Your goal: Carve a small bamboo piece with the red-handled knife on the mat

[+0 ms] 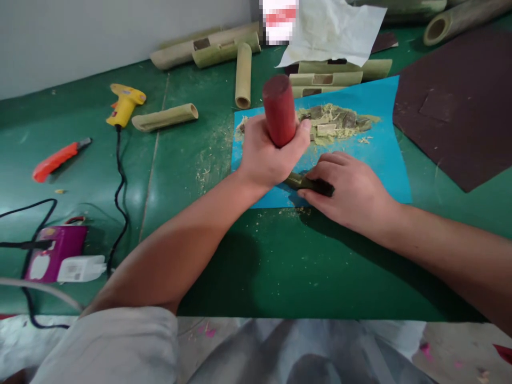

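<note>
My left hand (270, 152) is wrapped round a thick red wooden handle (279, 109) that stands upright; whatever is below the fist is hidden. Just right of it, my right hand (348, 186) pinches a short dark green piece (310, 183) between thumb and fingers, low over a blue sheet (384, 154). The piece's left end passes under my left hand. Behind both hands, a heap of shavings and small chips (334, 125) lies on the blue sheet.
The green table (192, 213) holds bamboo tubes (243, 74) at the back, a yellow glue gun (125, 104), an orange cutter (60, 160), a purple power box (60, 250) with cables at left, white paper (336, 32) and a dark brown sheet (460, 101) at right.
</note>
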Available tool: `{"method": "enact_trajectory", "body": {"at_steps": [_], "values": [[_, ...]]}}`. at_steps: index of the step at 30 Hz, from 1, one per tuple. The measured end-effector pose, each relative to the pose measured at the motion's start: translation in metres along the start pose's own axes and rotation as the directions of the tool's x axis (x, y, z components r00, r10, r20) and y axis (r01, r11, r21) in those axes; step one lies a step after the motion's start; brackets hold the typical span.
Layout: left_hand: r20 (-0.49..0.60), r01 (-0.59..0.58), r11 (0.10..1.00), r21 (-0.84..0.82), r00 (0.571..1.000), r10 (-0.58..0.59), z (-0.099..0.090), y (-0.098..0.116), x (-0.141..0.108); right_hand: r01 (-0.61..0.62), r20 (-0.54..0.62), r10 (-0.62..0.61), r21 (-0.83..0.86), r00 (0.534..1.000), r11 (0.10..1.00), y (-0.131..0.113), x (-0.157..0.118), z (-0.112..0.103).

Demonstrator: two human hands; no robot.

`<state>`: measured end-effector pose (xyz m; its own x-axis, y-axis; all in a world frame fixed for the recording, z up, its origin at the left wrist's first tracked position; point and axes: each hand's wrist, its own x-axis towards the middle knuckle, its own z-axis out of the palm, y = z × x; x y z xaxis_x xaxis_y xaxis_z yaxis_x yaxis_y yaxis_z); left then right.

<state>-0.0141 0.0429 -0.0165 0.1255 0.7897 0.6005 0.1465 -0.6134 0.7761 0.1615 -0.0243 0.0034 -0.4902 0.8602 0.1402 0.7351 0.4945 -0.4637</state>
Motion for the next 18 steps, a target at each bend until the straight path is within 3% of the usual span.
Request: {"method": "enact_trajectory", "body": {"at_steps": [4,8,13,18], "values": [[-0.056,0.028,0.992,-0.125,0.998,-0.035,-0.001,-0.009,0.002,0.012,-0.020,-0.012,0.005,1.000,1.000,0.002,0.000,0.001],[-0.238,-0.015,0.976,-0.218,0.970,-0.038,0.003,-0.019,0.005,0.052,-0.033,-0.053,-0.044,0.998,0.998,0.001,-0.001,0.004],[-0.163,0.024,0.998,-0.065,0.986,-0.035,0.008,-0.002,0.001,0.084,-0.013,-0.087,-0.151,0.996,0.985,-0.003,-0.001,0.004],[-0.170,0.017,0.999,0.043,0.985,-0.010,0.003,0.005,-0.004,0.099,-0.020,-0.105,-0.180,0.994,0.979,-0.004,-0.002,0.002]]}}
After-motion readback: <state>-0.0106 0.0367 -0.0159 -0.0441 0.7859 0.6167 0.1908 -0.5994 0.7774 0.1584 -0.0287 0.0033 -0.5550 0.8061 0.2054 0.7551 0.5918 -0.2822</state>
